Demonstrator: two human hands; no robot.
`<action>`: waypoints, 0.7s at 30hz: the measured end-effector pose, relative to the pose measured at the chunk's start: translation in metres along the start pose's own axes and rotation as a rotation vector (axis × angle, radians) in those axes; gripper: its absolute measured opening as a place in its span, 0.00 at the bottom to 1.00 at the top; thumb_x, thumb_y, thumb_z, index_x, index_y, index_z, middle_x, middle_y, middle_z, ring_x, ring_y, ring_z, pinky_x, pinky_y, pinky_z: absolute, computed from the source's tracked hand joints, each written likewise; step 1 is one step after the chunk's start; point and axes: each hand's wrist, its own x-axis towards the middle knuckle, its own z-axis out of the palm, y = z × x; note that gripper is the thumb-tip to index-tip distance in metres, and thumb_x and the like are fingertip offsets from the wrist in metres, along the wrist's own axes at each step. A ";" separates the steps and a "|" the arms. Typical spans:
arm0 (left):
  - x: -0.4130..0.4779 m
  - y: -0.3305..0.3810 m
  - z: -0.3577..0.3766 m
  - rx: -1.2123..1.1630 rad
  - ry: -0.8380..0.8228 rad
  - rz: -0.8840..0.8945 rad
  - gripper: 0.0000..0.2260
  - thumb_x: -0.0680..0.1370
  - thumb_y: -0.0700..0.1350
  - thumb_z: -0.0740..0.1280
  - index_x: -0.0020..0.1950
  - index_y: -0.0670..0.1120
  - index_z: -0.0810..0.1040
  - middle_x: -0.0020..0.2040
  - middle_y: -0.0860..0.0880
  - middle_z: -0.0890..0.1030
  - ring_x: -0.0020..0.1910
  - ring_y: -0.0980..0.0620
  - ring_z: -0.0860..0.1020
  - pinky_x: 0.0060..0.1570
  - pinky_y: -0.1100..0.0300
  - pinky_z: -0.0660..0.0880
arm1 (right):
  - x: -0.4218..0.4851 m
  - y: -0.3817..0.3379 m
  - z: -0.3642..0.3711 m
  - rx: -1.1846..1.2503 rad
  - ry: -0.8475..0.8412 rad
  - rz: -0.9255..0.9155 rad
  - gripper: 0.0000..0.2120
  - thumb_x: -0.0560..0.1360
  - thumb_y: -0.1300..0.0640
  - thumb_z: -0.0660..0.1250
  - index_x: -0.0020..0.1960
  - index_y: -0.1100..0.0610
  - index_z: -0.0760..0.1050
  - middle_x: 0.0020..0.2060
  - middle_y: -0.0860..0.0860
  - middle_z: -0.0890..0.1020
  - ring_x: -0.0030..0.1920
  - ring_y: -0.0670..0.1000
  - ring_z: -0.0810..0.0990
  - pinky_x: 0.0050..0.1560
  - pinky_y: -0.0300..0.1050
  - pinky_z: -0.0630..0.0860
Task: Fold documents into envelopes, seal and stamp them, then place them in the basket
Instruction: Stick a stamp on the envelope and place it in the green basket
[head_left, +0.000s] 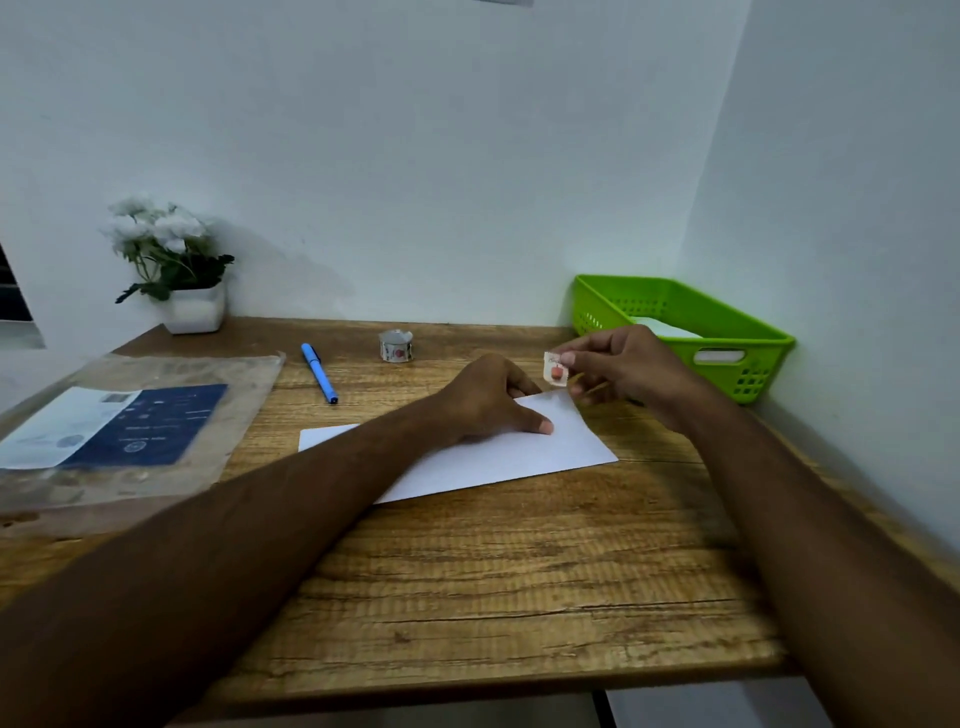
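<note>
A white envelope (545, 452) lies flat on the wooden desk (467, 571), slightly rotated. My left hand (488, 400) presses on its upper part, thumb stretched flat on the paper. My right hand (628, 366) pinches a small stamp (555, 369) with a red picture, holding it just above the envelope's far right corner. A green plastic basket (748, 338) stands at the back right corner with white paper inside. A roll of stamps (396, 346) sits at the back middle of the desk.
A blue pen (319, 373) lies left of the roll. A clear plastic sleeve with a blue-and-white printed sheet (124, 431) covers the desk's left side. A white pot of white flowers (176, 270) stands at the back left. Walls close the back and right.
</note>
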 end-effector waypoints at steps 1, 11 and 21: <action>0.000 0.000 -0.001 -0.017 0.004 -0.004 0.15 0.67 0.46 0.78 0.51 0.44 0.84 0.41 0.51 0.83 0.36 0.59 0.78 0.35 0.65 0.72 | -0.003 0.002 -0.001 -0.012 -0.013 0.009 0.07 0.76 0.63 0.70 0.53 0.58 0.81 0.38 0.54 0.85 0.31 0.46 0.81 0.32 0.39 0.78; -0.005 0.009 -0.017 -0.119 0.170 0.010 0.08 0.71 0.36 0.73 0.50 0.41 0.84 0.38 0.48 0.82 0.30 0.65 0.77 0.29 0.74 0.70 | -0.009 0.007 -0.009 0.007 0.007 0.049 0.07 0.76 0.60 0.70 0.51 0.63 0.81 0.39 0.54 0.83 0.37 0.46 0.77 0.41 0.44 0.76; -0.008 0.014 -0.020 0.011 0.199 0.092 0.05 0.73 0.40 0.71 0.47 0.43 0.86 0.42 0.48 0.85 0.40 0.56 0.81 0.39 0.66 0.74 | -0.012 0.002 -0.003 -0.085 -0.005 0.012 0.04 0.75 0.60 0.71 0.48 0.60 0.82 0.34 0.49 0.82 0.34 0.43 0.78 0.39 0.41 0.77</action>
